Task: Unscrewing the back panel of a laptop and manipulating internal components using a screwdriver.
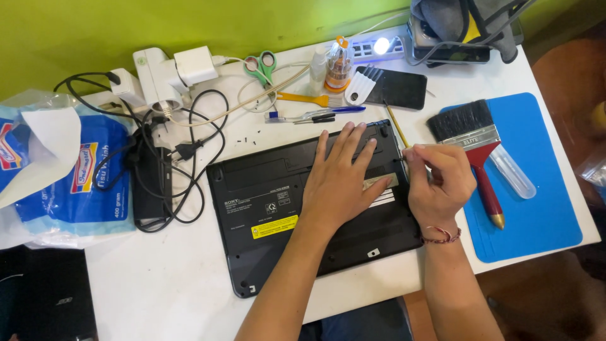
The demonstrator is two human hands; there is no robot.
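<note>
Centrally, black laptop (303, 208) lying upside down on white table (158, 278); left hand (344, 180) pressed flat on its underside, fingers spread; right hand (439, 180) at laptop's right edge, fingers pinched on a thin tool, barely visible; just right, paintbrush (473, 145) on blue mat (536, 208); farther back, scissors (262, 65), white adapter (167, 76), black cables (183, 151)

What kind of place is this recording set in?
Probably a small electronics repair bench, perhaps at home. An upturned black laptop lies on a white table under the left hand, with a paintbrush on a blue mat and a jar of screwdriver bits.
</note>
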